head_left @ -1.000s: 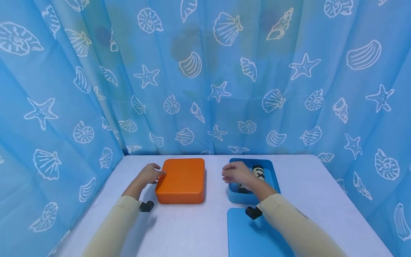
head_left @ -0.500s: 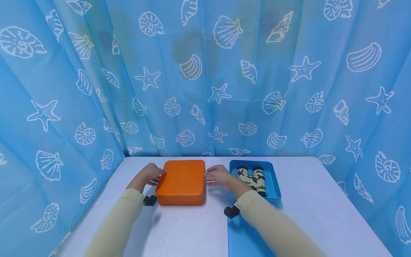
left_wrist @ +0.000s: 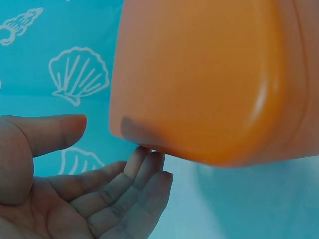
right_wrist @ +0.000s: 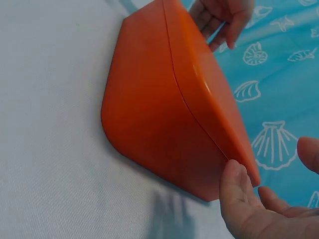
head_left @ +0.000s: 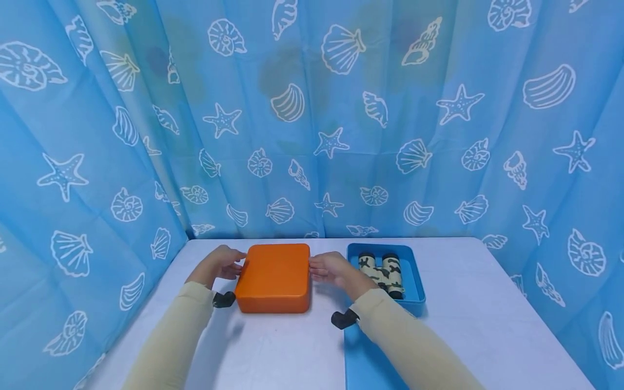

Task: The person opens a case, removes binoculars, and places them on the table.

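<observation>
An orange lidded box stands at the middle left of the table, its lid seated and a thin seam running round its side in the right wrist view. My left hand is at its left side; in the left wrist view the straight fingers reach the box's lower edge while the thumb stays apart. On the opposite side, my right hand has its fingertips against the box wall near the seam, as the right wrist view shows. The thumb is held away from the box.
To the right sits an uncovered blue box with camouflage-patterned binoculars inside. Its front left is partly behind my right arm. A flat blue lid lies in front, under my right sleeve. A shell-print curtain hangs behind the table.
My right hand has moved left from over the blue box to the orange box's right side, uncovering the binoculars. My left fingers have shifted from the lid's left edge to the side.
</observation>
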### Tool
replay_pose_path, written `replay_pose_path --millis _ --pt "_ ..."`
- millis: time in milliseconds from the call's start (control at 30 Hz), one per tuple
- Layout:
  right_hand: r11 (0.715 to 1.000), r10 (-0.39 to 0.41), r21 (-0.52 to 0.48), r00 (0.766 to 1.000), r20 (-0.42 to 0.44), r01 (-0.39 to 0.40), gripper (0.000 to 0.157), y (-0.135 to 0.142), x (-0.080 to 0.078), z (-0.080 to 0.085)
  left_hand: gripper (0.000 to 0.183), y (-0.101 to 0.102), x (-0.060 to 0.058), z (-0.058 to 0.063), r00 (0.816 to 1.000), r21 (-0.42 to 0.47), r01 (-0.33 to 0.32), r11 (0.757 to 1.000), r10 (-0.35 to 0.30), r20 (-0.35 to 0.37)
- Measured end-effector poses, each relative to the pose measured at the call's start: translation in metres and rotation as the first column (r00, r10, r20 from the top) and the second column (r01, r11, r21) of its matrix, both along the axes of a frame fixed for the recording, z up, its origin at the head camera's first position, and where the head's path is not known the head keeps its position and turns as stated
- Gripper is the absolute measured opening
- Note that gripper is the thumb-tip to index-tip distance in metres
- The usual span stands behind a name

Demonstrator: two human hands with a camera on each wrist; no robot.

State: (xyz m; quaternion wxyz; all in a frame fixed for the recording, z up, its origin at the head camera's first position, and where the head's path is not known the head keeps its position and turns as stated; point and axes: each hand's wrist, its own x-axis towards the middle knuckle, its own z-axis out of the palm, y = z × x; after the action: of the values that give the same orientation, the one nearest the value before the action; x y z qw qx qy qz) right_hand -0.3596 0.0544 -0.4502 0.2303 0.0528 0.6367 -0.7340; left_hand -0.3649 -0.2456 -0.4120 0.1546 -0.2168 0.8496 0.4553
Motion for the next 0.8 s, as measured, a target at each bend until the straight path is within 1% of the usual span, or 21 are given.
replay_pose_path --millis 100,200,333,367,433,567,667,733,800 --pt "0.998 -0.001 -0.058 0.999 0.041 0.003 0.034 0.001 0.0 -0.002 0.045 -0.004 0.004 -0.003 1.0 0.039 -0.007 0.999 0.007 0.002" --pt "0.995 0.006 -0.101 0.998 0.066 0.0 0.035 0.003 -0.001 -0.005 0.045 -0.009 0.01 -0.006 1.0 0.095 -0.006 0.995 0.007 -0.006" --pt "0.991 0.014 -0.137 0.997 0.08 -0.003 0.041 0.007 -0.001 -0.004 0.048 -0.015 0.017 -0.005 1.0 0.201 0.003 0.98 0.003 -0.03" --pt "0.99 0.023 -0.137 0.996 0.082 -0.011 0.043 0.008 -0.001 -0.004 0.05 -0.016 0.019 -0.005 1.0 0.223 0.008 0.975 -0.001 -0.031" --pt "0.991 0.044 -0.134 0.995 0.092 -0.031 0.046 0.009 -0.001 -0.002 0.052 -0.018 0.022 -0.005 1.0 0.267 -0.001 0.964 0.009 -0.028" --pt "0.991 0.08 -0.117 0.989 0.125 -0.066 0.051 0.008 -0.001 0.006 0.053 -0.018 0.02 -0.006 0.999 0.282 -0.03 0.959 0.037 -0.021" --pt "0.993 0.078 -0.097 0.985 0.152 -0.064 0.051 0.005 0.0 0.012 0.054 -0.016 0.015 -0.008 0.999 0.266 -0.048 0.963 0.053 -0.01" --pt "0.995 0.077 -0.069 0.983 0.166 -0.066 0.051 0.003 0.001 0.013 0.055 -0.013 0.013 -0.01 0.998 0.263 -0.055 0.963 0.057 -0.002" --pt "0.996 0.079 -0.046 0.98 0.181 -0.072 0.05 0.001 0.002 0.011 0.054 -0.01 0.012 -0.012 0.999 0.241 -0.05 0.969 0.051 0.001"
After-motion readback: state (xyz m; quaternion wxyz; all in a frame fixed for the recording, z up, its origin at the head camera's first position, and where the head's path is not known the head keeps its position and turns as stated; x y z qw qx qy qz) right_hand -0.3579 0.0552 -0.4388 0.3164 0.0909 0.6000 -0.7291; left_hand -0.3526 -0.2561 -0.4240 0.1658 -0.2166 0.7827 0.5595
